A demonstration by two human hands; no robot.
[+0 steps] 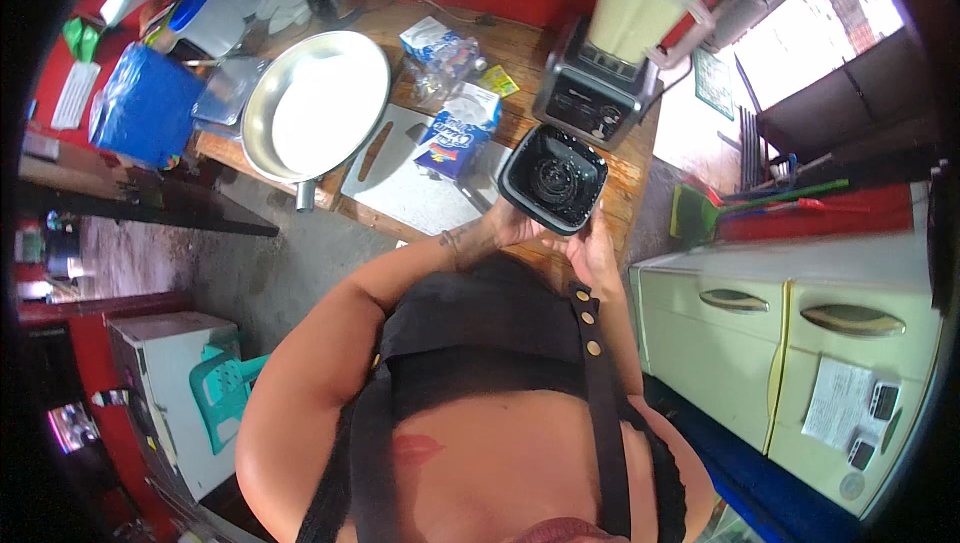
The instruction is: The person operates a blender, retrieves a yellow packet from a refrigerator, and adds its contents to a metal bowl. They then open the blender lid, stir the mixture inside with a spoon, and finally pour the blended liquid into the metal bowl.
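Note:
Both my hands hold a black square blender lid (553, 179), its wet hollow underside facing up, in front of the blender base. My left hand (514, 224) supports its lower left side, and my right hand (591, 246) grips its lower right edge. Behind it the blender jug (637, 6), containing a pale creamy mixture, stands on its motor base (592, 104). To the left, a blue and white carton (459, 130) lies on a white cutting board (397, 190). A knife (474, 199) lies partly beside the carton. A large metal pan (259, 126) with a bright white interior stands farther left.
An opened carton (427, 38), crumpled clear plastic (442, 77) and a yellow packet (499, 81) lie on the wooden table (634, 168). A blue plastic-wrapped container (146, 107) is at the left. A pale refrigerator (712, 348) lies to the right; a green chair (217, 385) stands lower left.

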